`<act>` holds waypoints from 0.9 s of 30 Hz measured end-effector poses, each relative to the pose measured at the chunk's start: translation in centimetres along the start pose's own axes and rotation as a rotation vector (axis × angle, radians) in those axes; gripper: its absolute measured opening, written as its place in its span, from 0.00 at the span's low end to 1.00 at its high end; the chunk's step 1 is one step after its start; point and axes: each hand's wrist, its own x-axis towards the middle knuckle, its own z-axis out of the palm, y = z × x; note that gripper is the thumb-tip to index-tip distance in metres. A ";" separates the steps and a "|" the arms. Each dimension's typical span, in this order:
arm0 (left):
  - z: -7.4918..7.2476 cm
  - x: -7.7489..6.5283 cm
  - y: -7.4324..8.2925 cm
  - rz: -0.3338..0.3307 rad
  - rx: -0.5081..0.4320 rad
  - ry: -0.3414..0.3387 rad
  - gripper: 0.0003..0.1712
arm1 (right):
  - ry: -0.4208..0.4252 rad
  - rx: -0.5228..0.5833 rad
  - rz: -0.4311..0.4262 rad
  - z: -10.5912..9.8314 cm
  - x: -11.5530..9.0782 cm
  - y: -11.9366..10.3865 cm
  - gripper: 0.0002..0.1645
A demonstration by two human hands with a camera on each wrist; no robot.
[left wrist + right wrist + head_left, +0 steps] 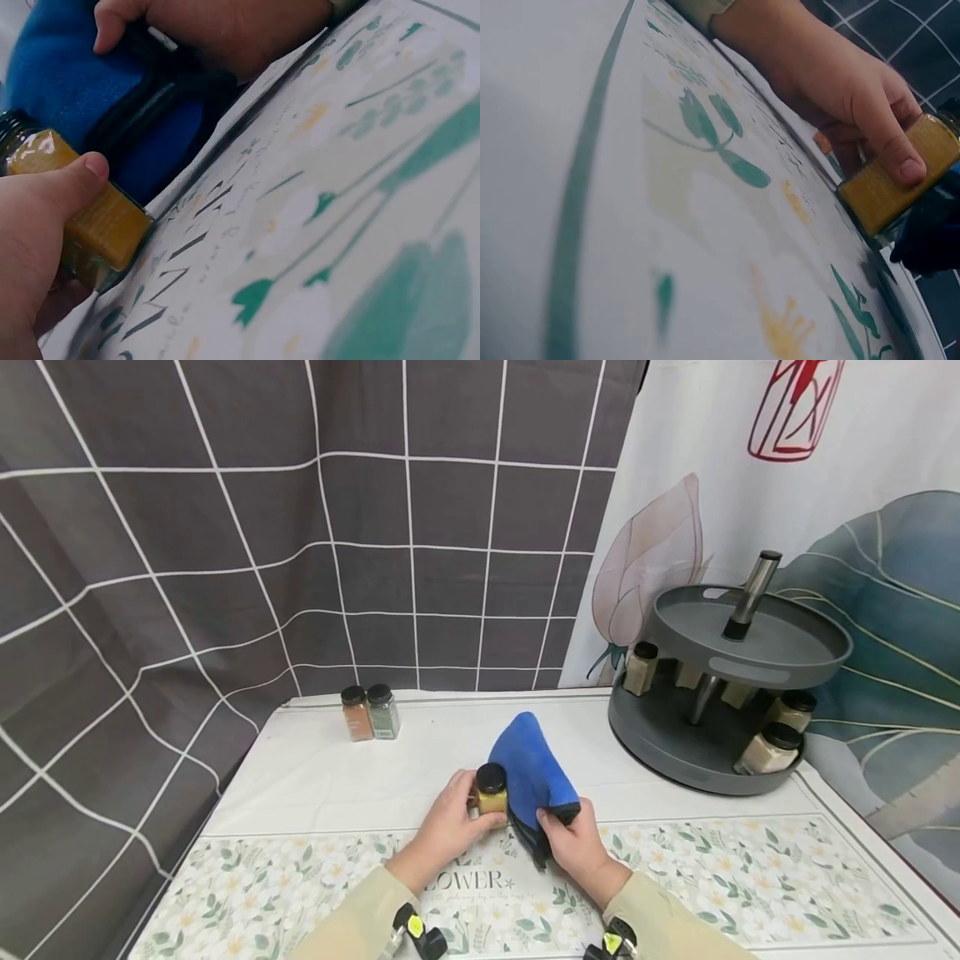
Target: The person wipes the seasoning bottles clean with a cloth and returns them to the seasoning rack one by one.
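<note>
The black-capped yellow spice jar [492, 795] is gripped in the curled left hand [448, 820], just beside the blue cloth [532, 767] that the right hand [576, 845] pinches — white tablecloth [442, 752] spreads to the two-tier turntable [783, 647] and two shaker jars [383, 717] near the back edge [465, 695].

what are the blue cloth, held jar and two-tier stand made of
Blue cloth: fuzzy-looking, matte textile, perhaps microfiber. Held jar: clear, glossy glass or plastic; yellow shows through and highlights gleam. Stand: probably plastic, evenly gray and dull; its post shines like metal.
</note>
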 end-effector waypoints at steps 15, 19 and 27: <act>-0.3 -0.2 1.7 0.510 -0.007 0.279 0.31 | -0.228 -0.059 -0.196 -0.2 0.3 0.2 0.26; -0.8 0.3 2.5 0.754 0.010 0.321 0.28 | -0.300 0.392 0.184 0.0 0.2 -0.5 0.30; -2.5 1.2 2.7 0.810 0.092 0.425 0.26 | -0.206 0.754 0.418 -0.7 0.2 -0.7 0.25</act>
